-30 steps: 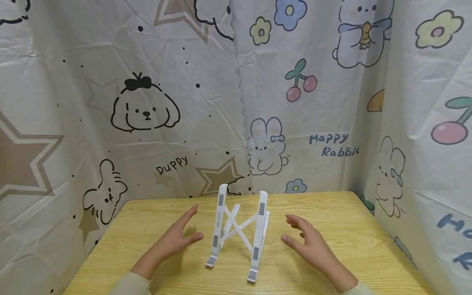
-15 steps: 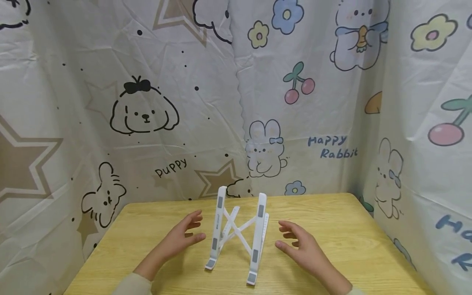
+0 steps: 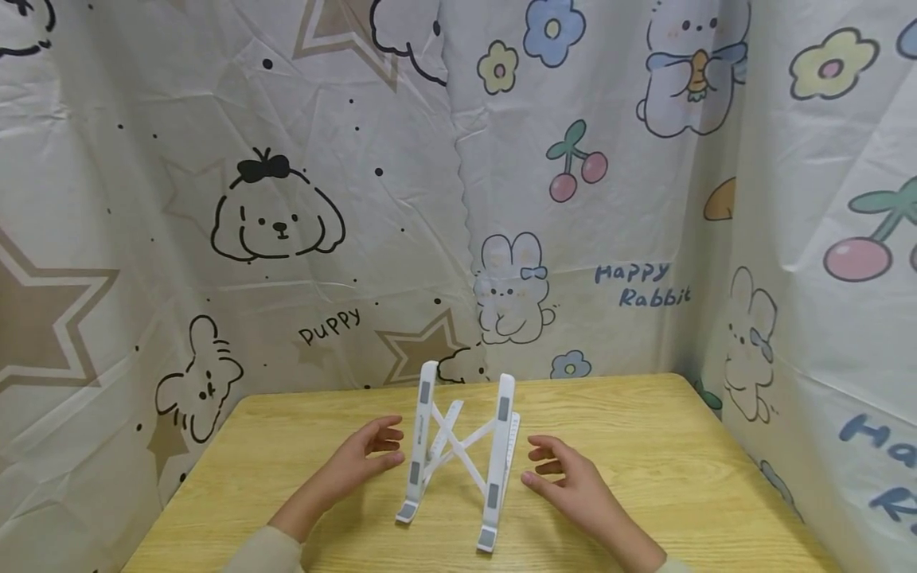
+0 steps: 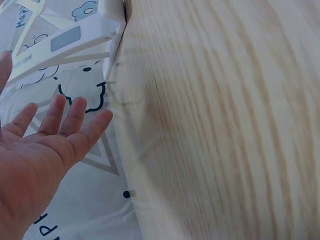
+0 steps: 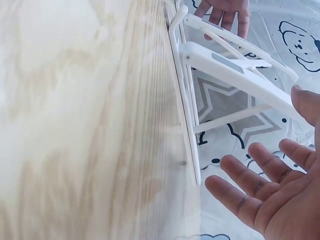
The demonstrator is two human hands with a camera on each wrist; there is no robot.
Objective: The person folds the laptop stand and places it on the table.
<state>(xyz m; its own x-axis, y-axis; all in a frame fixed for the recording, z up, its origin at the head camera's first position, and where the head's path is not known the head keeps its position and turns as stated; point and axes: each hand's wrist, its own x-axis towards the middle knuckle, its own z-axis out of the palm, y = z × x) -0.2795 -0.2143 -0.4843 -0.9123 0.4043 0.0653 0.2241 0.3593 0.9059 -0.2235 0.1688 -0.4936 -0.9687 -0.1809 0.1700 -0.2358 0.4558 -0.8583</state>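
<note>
Standing on the table [image 3: 659, 454], head view: one white stand [image 3: 458, 446], opened out; two long rails [image 3: 499, 450] tilted up, joined by crossed bars [image 3: 473, 467]; grey pads [image 3: 493, 496] along the rail faces.
Left hand [image 3: 361, 458], head view: at the left of the stand, just beside a rail, apart from it; thumb and loosely bent fingers well parted, holding nothing.
Right hand [image 3: 573, 481], head view: at the opposite side, fingers likewise curved and parted from the thumb; visible gap to the nearer rail, nothing held.
Patterned cloth [image 3: 401, 263], head view: hung behind and to both sides from where I stand; dogs, rabbits, stars, cherries.
Left hand, left wrist view: palm exposed, four fingers spread, thumb cut by the frame edge; part of the stand shows above.
Right hand, right wrist view: palm exposed, fingers fanned, thumb overlapping a rail in line of sight; left hand seen beyond the stand.
</note>
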